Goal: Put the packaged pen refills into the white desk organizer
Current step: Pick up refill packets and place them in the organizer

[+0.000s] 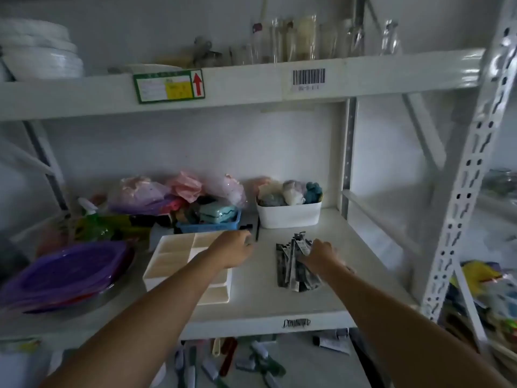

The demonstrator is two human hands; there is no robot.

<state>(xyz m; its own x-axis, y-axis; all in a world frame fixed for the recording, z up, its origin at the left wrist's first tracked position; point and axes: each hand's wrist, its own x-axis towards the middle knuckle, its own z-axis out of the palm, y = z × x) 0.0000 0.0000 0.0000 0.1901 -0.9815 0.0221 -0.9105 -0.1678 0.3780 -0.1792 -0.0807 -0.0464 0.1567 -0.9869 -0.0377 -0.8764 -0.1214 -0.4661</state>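
A white desk organizer [173, 256] with several cream compartments lies flat on the white shelf [279, 301], left of centre. A fanned pile of packaged pen refills [291, 264], dark with printed labels, lies to its right. My right hand [321, 256] rests on the pile's upper right part, fingers curled on the packs. My left hand [235, 247] hovers over the organizer's far right corner, fingers bent; whether it holds anything is not visible. A black pen [256, 229] lies just beyond it.
A white bin [288, 215] of rolled cloths stands behind the pile. A blue basket [209, 224] and bagged items sit at the back left, purple plates [64, 273] at the left. The rack upright [470, 191] borders the right. Markers lie on the shelf below.
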